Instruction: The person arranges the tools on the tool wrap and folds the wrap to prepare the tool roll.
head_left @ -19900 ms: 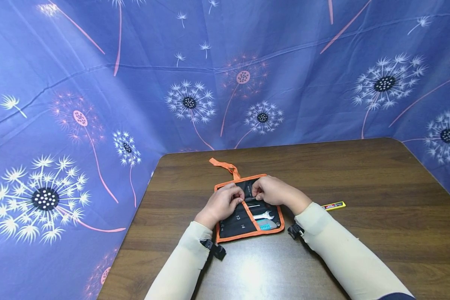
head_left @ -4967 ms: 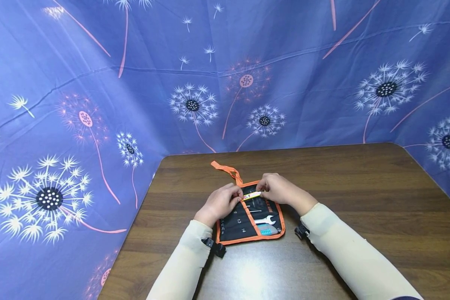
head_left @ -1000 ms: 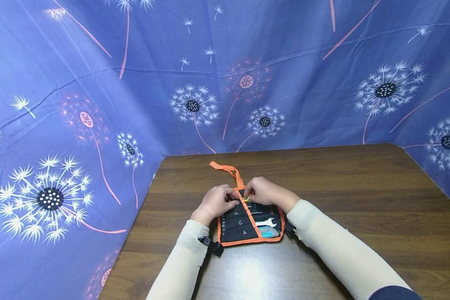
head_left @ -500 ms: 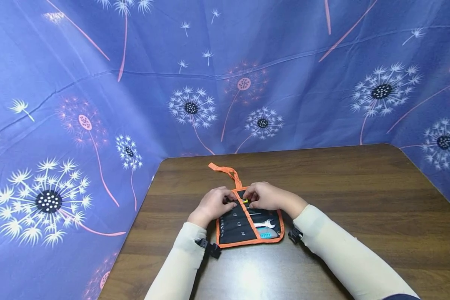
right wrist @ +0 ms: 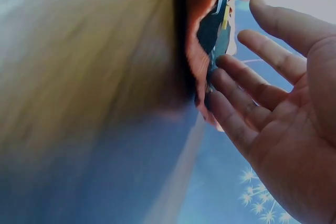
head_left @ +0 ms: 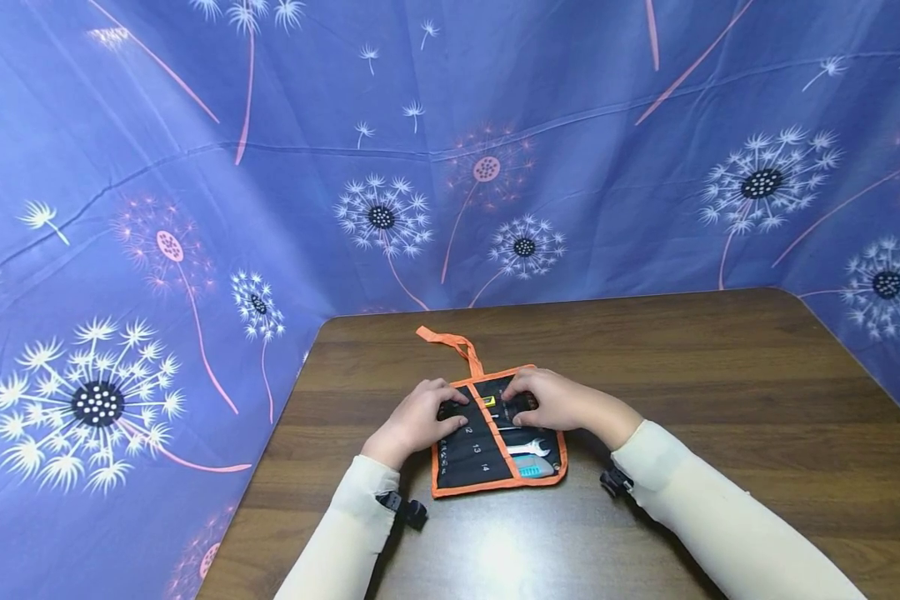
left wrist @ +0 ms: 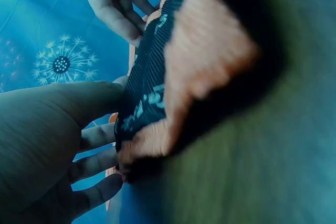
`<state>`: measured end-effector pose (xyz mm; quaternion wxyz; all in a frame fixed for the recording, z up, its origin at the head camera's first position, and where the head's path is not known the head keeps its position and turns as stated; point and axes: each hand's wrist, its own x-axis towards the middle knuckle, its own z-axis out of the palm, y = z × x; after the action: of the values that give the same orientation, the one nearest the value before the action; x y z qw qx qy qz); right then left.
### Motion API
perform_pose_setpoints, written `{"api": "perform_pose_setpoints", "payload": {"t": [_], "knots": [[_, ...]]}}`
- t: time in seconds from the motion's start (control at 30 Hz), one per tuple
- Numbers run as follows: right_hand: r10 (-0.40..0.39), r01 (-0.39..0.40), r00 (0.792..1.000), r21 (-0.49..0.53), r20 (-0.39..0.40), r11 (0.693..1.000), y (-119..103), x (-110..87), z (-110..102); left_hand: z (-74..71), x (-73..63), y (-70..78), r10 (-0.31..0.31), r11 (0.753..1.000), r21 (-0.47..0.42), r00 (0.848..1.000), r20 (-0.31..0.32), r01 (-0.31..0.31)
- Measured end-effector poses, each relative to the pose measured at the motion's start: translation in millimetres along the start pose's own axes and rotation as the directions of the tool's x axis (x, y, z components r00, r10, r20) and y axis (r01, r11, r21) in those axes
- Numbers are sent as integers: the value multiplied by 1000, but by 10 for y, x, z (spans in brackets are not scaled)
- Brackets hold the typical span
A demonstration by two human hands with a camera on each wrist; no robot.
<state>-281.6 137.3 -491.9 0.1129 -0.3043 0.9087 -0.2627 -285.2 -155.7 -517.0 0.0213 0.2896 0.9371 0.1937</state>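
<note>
A black tool pouch with orange edging (head_left: 461, 475) lies unfolded on the table in the head view. From a pocket near its orange middle band, the yellow end of a slim item (head_left: 488, 402) shows; the rest is hidden. Below it are an open-end wrench (head_left: 534, 448) and a teal and grey tool (head_left: 534, 468). My left hand (head_left: 412, 421) rests on the pouch's left panel, thumb and fingers apart, nothing held. Over the right panel, my right hand (head_left: 562, 404) has loosely bent fingers; in the right wrist view its fingers (right wrist: 252, 82) are spread and hold nothing.
An orange strap (head_left: 453, 340) extends from the pouch's far edge. The wooden table (head_left: 682, 358) reaches back to a blue dandelion-print cloth (head_left: 607, 167), which also hangs along the left side. Each wrist carries a small black camera.
The yellow item, on the table at first and later pinched in my right hand, now sits in the pouch pocket. My right hand has let go and moved right; my left has drawn slightly left.
</note>
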Motion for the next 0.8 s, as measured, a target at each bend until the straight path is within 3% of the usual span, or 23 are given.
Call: {"api": "perform_pose_setpoints", "payload": {"t": [0.4,0.6,0.8], "knots": [[74,-73,996,-27,39,997,6,-366,0,-68,-281,-12,2,1000,4,998,62,-2],[67,-64,995,-34,74,997,23,-488,22,-93,-416,11,-6,1000,6,991,134,5],[66,-60,990,-51,123,997,46,-551,22,-78,-484,37,27,998,43,981,192,-35]]}}
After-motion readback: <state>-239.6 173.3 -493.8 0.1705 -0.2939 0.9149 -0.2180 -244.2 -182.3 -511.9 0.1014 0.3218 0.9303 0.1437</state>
